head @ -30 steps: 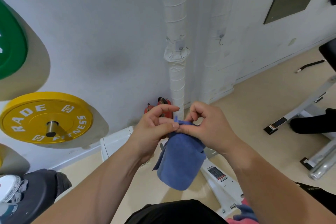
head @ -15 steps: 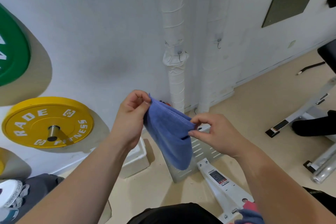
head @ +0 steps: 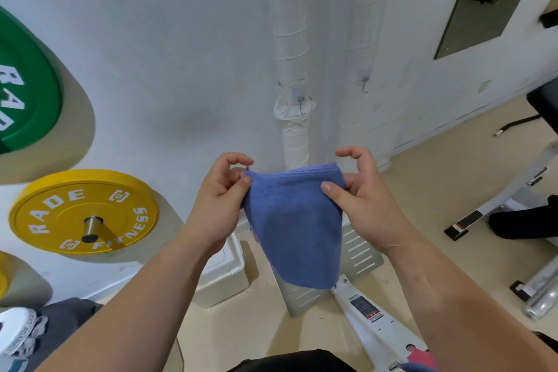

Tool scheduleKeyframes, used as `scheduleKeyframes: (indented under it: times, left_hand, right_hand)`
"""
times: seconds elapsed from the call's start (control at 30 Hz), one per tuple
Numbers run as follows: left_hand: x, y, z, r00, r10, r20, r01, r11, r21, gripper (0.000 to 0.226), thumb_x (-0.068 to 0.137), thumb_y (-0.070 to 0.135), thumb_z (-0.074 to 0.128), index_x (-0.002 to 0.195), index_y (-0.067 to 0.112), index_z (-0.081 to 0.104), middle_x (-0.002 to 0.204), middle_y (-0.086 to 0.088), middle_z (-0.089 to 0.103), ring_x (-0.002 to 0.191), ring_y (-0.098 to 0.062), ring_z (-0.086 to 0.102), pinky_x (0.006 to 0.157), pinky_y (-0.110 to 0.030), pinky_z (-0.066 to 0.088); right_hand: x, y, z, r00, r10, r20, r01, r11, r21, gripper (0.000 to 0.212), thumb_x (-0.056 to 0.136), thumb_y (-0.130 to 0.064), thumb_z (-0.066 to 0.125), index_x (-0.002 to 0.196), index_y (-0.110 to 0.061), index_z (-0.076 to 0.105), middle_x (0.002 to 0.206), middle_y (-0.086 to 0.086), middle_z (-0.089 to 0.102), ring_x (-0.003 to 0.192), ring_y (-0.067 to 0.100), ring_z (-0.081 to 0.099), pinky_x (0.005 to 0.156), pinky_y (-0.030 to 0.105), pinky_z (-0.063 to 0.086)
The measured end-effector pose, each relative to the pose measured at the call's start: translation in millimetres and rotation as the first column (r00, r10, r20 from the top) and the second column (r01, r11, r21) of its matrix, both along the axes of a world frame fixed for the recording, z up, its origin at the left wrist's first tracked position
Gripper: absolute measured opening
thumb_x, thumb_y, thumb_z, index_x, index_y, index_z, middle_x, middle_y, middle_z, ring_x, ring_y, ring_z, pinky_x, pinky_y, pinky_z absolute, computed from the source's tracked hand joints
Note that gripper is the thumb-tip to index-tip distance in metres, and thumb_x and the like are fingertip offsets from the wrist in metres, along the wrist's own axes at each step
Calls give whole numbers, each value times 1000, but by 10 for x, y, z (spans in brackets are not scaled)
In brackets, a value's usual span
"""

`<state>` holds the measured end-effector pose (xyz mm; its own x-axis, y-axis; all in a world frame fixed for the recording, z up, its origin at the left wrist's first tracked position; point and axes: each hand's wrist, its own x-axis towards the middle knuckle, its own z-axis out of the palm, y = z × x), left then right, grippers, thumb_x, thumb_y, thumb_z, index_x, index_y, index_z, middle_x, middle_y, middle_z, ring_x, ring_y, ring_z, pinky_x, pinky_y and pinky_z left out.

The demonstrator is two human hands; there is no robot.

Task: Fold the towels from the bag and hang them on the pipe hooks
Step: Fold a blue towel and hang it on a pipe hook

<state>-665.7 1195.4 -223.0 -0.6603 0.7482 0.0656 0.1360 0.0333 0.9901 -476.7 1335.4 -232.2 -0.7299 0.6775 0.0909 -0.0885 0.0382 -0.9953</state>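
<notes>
White wall and wrapped pipe (head: pixel 292 48) rise beyond both hands. Left hand (head: pixel 222 202) and right hand (head: pixel 363 199) pinch the folded blue towel (head: pixel 294 220) between them; hook (head: pixel 300 100) sits directly above, slightly nearer the left.

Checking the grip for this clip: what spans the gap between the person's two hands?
In the head view, the folded blue terry towel spans it, its top edge pinched at one corner by the left hand and at the other by the right hand; nothing else lies between.
</notes>
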Motion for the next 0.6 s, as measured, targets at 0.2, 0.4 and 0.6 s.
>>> scheduleKeyframes:
  times: [0.2, 0.4, 0.6]
  left_hand:
    - [-243, -55, 94, 926, -318, 204, 338, 939, -71, 48, 73, 12, 57, 119, 27, 58, 91, -13, 62, 78, -28, 52, 66, -34, 40]
    - [-309, 146, 366, 690, -683, 239, 724, 651, -228, 80, 80, 34, 67, 152, 35, 35, 137, -34, 53, 117, -44, 61, 98, -52, 49]
    - [-103, 361, 445, 703, -700, 122, 705, 664, -250, 76, 85, 4, 70, 147, 35, 41, 100, -22, 65, 93, -28, 67, 85, -40, 54]
  right_hand:
    - [-60, -45, 18, 994, 22, -112, -23, 1000, -8, 31, 101, 3, 51, 86, -24, 48, 75, 8, 54, 69, 19, 46, 60, 25, 40]
    - [-94, -73, 129, 996, 90, -24, -86, 987, 134, 45, 92, 18, 45, 70, -14, 67, 68, -12, 64, 68, 2, 56, 67, 11, 41]
    - [-84, -32, 124, 998, 69, 11, -70, 991, 116, 45, 91, 14, 46, 69, -16, 70, 70, -10, 67, 72, 3, 59, 67, 13, 45]
